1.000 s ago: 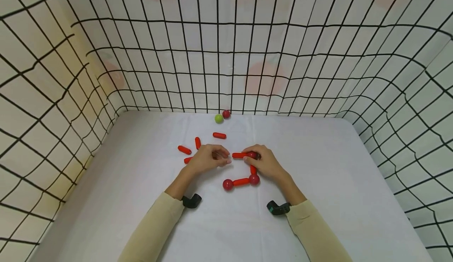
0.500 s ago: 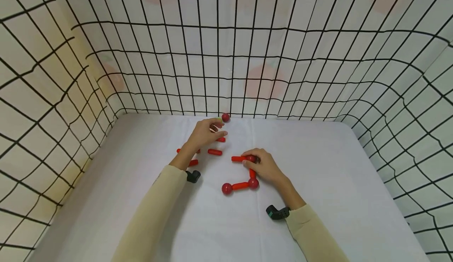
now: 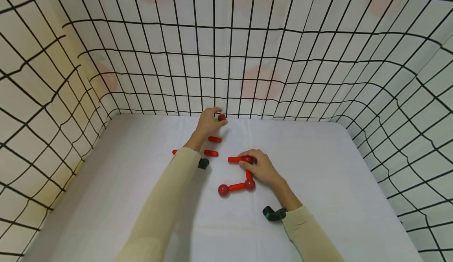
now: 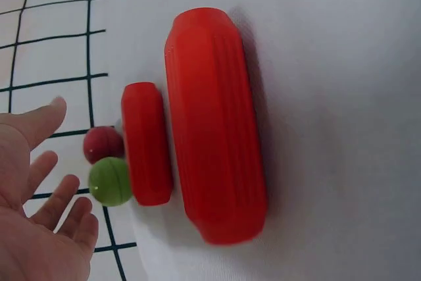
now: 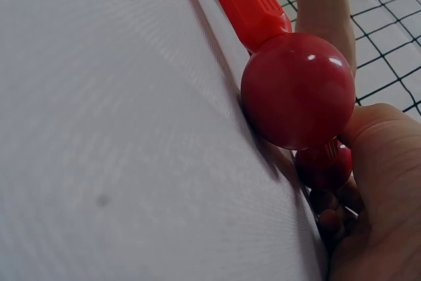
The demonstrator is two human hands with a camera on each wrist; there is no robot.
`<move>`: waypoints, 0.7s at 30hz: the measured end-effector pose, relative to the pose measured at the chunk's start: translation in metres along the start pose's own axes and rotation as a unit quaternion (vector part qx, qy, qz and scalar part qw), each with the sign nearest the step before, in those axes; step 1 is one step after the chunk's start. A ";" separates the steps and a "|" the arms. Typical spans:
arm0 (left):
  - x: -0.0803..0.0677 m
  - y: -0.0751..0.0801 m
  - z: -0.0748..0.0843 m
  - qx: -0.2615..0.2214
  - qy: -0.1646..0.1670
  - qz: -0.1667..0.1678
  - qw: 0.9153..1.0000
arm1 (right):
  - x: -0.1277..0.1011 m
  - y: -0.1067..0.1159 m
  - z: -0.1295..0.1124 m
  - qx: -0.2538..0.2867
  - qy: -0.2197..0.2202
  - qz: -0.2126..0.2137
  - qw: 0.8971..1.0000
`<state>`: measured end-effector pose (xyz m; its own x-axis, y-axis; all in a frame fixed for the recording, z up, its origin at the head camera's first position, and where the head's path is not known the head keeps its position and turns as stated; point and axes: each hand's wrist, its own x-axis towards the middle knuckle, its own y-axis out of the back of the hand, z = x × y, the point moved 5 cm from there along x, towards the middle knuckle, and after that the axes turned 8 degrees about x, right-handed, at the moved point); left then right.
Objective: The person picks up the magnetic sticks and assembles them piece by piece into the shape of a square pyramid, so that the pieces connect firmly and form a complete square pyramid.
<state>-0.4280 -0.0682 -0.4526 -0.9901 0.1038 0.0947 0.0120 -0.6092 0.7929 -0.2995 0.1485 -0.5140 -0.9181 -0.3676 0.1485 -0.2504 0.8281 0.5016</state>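
White tabletop (image 3: pixel 304 167), blk wire grid (image 3: pixel 214 27) along back + both sides, pale sheeting w/ faded pinkish patches behind it. L hand (image 3: pixel 207 123) at far edge of tabletop, fingers spread, thumb well off fingers; far red ball (image 3: pixel 221 117) sits btw thumb & fingertips in head view, contact can't be told. Green ball (image 4: pixel 110 181) just beside that one; mostly hidden by hand from above, plain in L-wrist view. R hand (image 3: pixel 263 167) pinching corner ball (image 3: pixel 247 159) btw thumb & fingers, at ctr of tabletop. Corner ball = part of joined red assembly, approx. U-shape, gap facing L: end ball (image 3: pixel 223 190), lower rod (image 3: pixel 236 187), middle ball (image 3: pixel 249 184), upright rod (image 3: pixel 249 174), corner ball, then top rod (image 3: pixel 234 159) pointing L w/ free end. Loose, nr L forearm: far rod (image 3: pixel 214 139) & near rod (image 3: pixel 211 153), approx. parallel, well apart from assembly; third rod (image 3: pixel 174 152) partly behind L sleeve (image 3: pixel 166 199). R sleeve (image 3: pixel 309 232) also beige. Blk wrist devices: L unit (image 3: pixel 203 163), R unit (image 3: pixel 274 213).
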 end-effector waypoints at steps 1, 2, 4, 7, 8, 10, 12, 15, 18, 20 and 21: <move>0.002 0.000 0.000 0.001 0.000 -0.001 1.000 | 0.000 0.000 0.000 -0.001 0.001 0.001 1.000; 0.004 -0.002 -0.001 0.002 0.002 -0.003 1.000 | 0.000 0.000 0.000 0.000 0.001 0.001 1.000; 0.008 -0.005 -0.002 0.009 0.000 -0.008 1.000 | 0.000 -0.001 0.000 -0.002 0.001 0.004 1.000; 0.012 -0.012 -0.004 0.008 0.001 -0.011 1.000 | 0.000 0.000 0.000 -0.002 0.000 0.006 1.000; 0.013 -0.015 -0.005 0.002 0.006 -0.011 1.000 | -0.001 -0.001 0.000 -0.002 -0.001 0.005 1.000; 0.013 -0.019 -0.007 -0.010 0.018 -0.008 1.000 | -0.001 -0.001 0.000 0.001 -0.007 0.002 1.000; 0.013 -0.023 -0.008 -0.019 0.030 -0.003 0.999 | -0.002 -0.002 0.001 0.004 -0.010 0.001 1.000; 0.013 -0.025 -0.009 -0.014 0.041 0.006 0.999 | -0.002 -0.003 0.000 0.007 -0.010 0.002 1.000; 0.012 -0.024 -0.006 -0.003 0.038 0.015 0.999 | -0.002 -0.002 0.001 0.003 -0.007 0.006 1.000; 0.012 -0.021 -0.003 -0.004 0.028 0.023 0.999 | -0.002 -0.001 0.000 -0.001 -0.004 0.006 1.000; 0.013 -0.020 -0.001 -0.005 0.022 0.026 0.999 | -0.002 0.000 0.000 -0.006 -0.002 0.006 1.000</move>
<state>-0.4411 -0.0559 -0.4682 -0.9934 0.0370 0.1086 0.0622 -0.6215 0.7810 -0.2973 0.1493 -0.5140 -0.9225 -0.3554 0.1505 -0.2356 0.8275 0.5096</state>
